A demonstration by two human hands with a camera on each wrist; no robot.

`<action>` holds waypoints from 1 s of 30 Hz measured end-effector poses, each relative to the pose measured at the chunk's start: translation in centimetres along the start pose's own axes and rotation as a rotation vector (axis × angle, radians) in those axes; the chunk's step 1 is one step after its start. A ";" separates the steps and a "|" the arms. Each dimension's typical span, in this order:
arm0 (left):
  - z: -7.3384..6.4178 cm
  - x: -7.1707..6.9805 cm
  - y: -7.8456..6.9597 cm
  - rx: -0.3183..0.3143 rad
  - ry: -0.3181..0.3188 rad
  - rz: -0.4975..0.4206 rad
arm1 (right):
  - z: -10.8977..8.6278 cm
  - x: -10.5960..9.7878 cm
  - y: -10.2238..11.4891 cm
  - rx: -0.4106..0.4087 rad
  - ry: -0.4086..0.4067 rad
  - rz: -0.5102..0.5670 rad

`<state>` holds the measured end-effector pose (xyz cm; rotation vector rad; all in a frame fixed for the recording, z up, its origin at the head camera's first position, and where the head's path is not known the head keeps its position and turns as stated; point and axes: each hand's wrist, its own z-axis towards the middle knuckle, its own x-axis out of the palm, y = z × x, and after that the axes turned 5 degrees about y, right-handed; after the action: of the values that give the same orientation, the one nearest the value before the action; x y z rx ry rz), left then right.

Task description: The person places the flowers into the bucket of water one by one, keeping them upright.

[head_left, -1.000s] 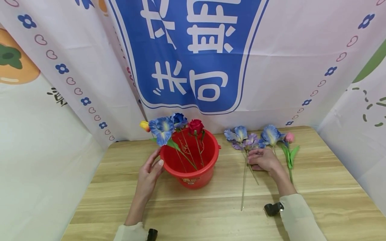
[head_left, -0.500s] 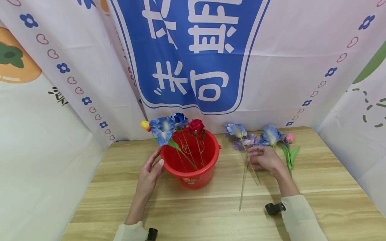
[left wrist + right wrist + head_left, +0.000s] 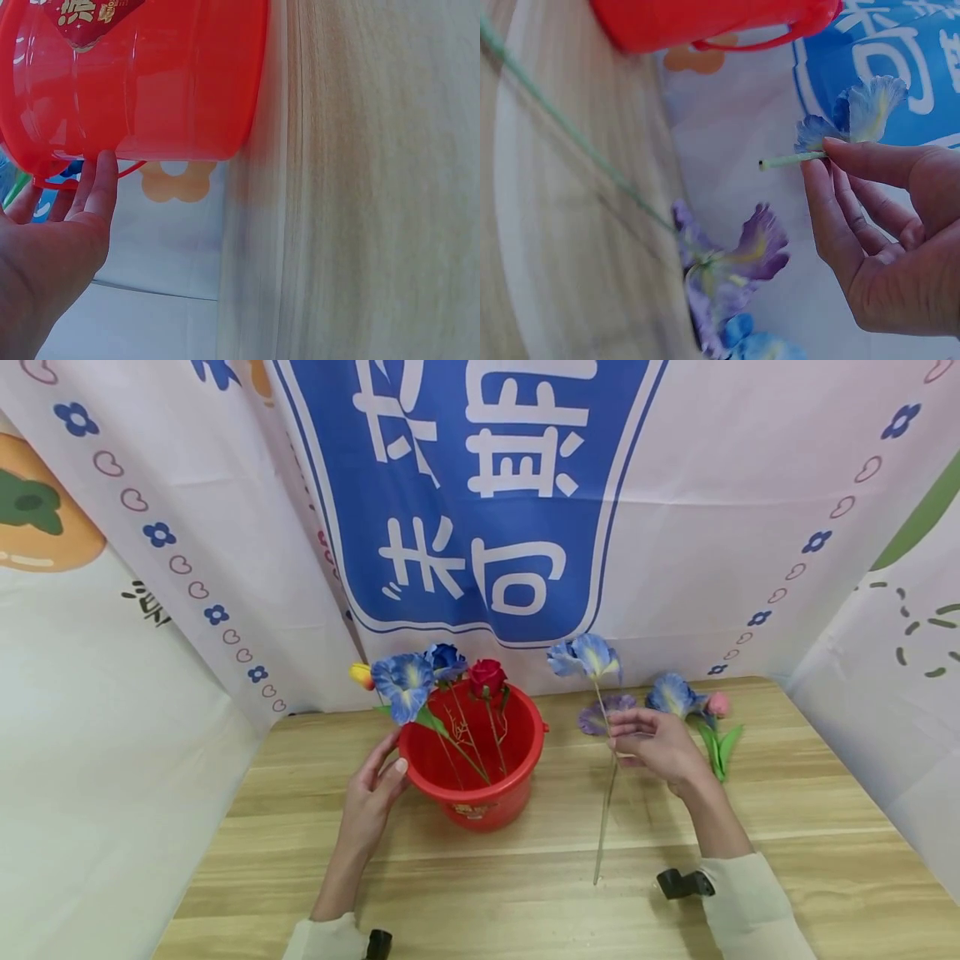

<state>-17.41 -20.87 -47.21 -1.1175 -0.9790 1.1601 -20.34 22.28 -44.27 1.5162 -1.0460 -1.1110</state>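
Observation:
My left hand (image 3: 375, 785) touches the outside of a red bucket (image 3: 480, 810) near its rim, thumb and fingers spread and fairly straight against the wall in the left wrist view. Artificial flowers stand in the bucket: a red rose (image 3: 487, 677), a blue rose (image 3: 446, 660), a blue iris and a yellow-orange tulip (image 3: 362, 675). With thumb and forefinger my right hand (image 3: 660, 747) pinches the stem of another blue iris (image 3: 588, 657), its bloom raised above the table. The cut stem end shows at the fingertips in the right wrist view. A purple iris (image 3: 731, 262) lies beneath.
Right of my right hand, a further blue iris (image 3: 672, 695) and a pink tulip (image 3: 717, 704) with green leaves (image 3: 720, 750) lie on the wooden table (image 3: 480, 893). A printed cloth (image 3: 690, 568) hangs behind the table's back edge.
My right hand has lifted the blue iris off the other flowers; its bloom has risen and tipped upright. The purple iris stays on the table. My left hand and the bucket have not moved.

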 end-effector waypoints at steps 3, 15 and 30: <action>0.0 0.1 -0.1 -0.004 -0.005 0.007 | -0.5 0.3 0.8 -0.033 -0.015 0.005; -0.3 0.3 0.0 -0.019 -0.015 0.002 | -1.2 3.0 3.4 -0.157 -0.083 0.048; -0.2 0.2 0.0 -0.001 -0.010 0.003 | 1.4 7.8 9.8 -0.259 -0.043 0.064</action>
<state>-17.17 -20.68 -47.28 -1.1155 -0.9861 1.1680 -20.89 12.67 -36.08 1.2508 -0.9335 -1.1883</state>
